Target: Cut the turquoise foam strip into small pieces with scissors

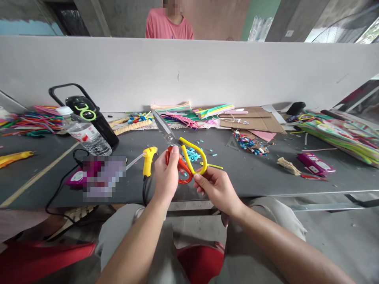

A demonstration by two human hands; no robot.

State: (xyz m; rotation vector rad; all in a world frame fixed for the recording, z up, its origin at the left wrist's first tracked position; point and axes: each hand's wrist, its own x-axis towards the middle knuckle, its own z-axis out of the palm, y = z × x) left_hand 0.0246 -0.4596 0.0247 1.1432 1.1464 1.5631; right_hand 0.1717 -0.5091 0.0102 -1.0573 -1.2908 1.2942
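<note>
My left hand (167, 171) is closed around a pair of scissors (168, 136) with red handles, the thumb on top. The blades point up and away to the left and look nearly closed together. My right hand (217, 187) pinches a yellow pipe cleaner (204, 157) bent into a loop. That loop stands beside the scissors' handles, and its upper end is near the pivot. Behind the hands lie small cut blue pieces (194, 154) in a loose heap. A yellow glue gun (148, 161) rests just left of my left hand, its cord hanging off the table edge.
At left stand a clear water bottle (90, 136) and a black flask (102, 124). Bundles of coloured pipe cleaners (214, 111) line the white partition (189, 75). Cardboard (260, 120) and a purple packet (316, 163) lie right. A person in a pink shirt (168, 25) is beyond the partition.
</note>
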